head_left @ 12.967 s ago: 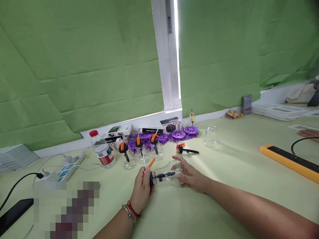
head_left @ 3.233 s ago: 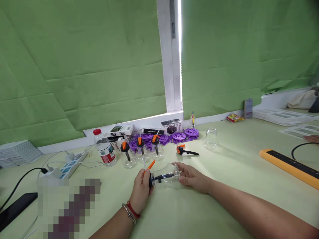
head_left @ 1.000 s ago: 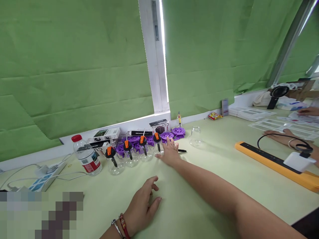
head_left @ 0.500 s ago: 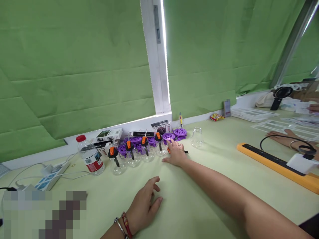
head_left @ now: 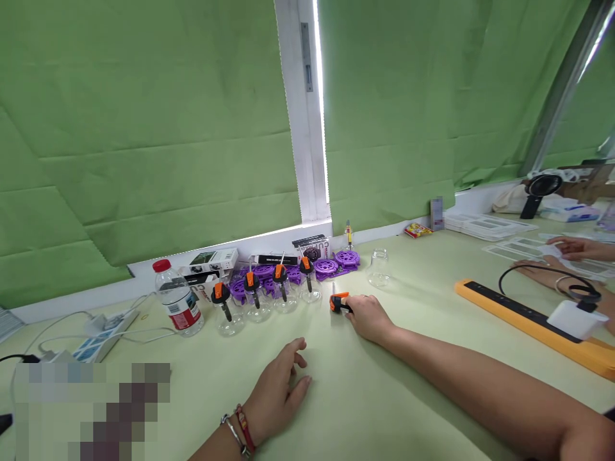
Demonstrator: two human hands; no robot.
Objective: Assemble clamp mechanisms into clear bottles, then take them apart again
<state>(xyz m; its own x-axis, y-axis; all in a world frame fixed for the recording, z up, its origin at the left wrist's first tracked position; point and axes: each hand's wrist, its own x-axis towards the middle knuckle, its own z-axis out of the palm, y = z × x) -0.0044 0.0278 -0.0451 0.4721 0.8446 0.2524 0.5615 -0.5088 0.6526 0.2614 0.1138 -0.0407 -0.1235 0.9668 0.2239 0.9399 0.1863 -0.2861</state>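
My right hand (head_left: pixel 369 317) grips a black-and-orange bottle top (head_left: pixel 338 303) by its black handle, low over the table or on it; a thin metal rod rises from it. My left hand (head_left: pixel 278 388) rests on the near table, thumb and fingers apart, with nothing in it. To the left of the right hand stand several clear glass jars (head_left: pixel 229 324) carrying similar black-and-orange tops (head_left: pixel 280 274). A clear glass jar without a top (head_left: pixel 379 269) stands behind and right of that hand. Purple slotted round pieces (head_left: pixel 346 258) lie behind the jars.
At the left are a red-capped water bottle (head_left: pixel 179 301) and a white power strip (head_left: pixel 103 336) with cables. Boxes (head_left: pixel 211 259) line the wall. An orange-and-black bar (head_left: pixel 528 326) lies at the right, near another person's hands (head_left: pixel 576 246). Behind stands a black fan (head_left: pixel 544 187).
My right hand has moved toward me and slightly right, bringing the black-and-orange top away from the purple pieces. My left hand has barely moved. Another person's second hand has come farther into view.
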